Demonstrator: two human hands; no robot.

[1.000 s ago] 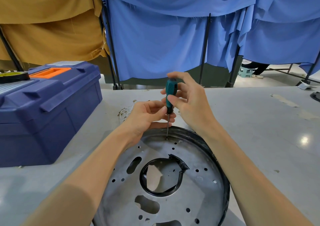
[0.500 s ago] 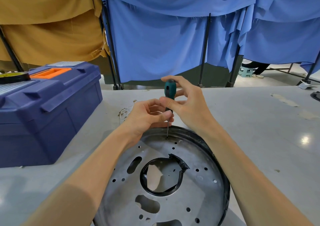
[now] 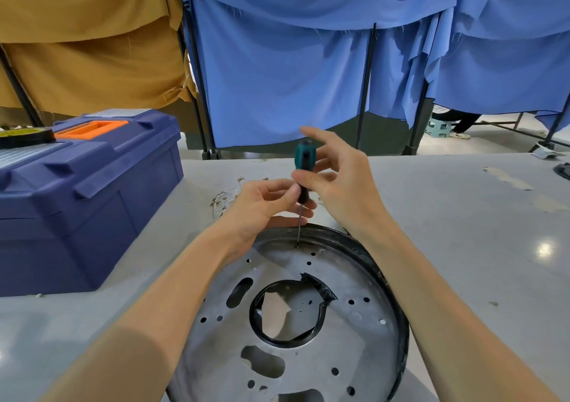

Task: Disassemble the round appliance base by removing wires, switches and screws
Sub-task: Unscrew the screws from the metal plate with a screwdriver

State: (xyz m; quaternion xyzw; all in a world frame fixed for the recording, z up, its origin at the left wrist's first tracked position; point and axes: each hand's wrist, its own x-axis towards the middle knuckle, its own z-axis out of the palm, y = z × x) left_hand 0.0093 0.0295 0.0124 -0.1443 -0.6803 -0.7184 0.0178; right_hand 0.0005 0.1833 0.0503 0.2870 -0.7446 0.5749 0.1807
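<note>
Here, right hand (image 3: 345, 185) pinches screwdriver (image 3: 304, 158) (upright), tip on the base (image 3: 354, 278).

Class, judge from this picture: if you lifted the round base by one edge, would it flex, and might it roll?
Probably stiff: the base looks like sheet metal with a raised rim. Flat on the table, it should slide, not roll. Its cutouts likely keep it light.

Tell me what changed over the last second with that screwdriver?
The right hand uncurled its fingers from the screwdriver handle and spread them, thumb still pinching it. The left hand kept steadying the lower handle; the tip stayed at the same spot on the round base.
</note>
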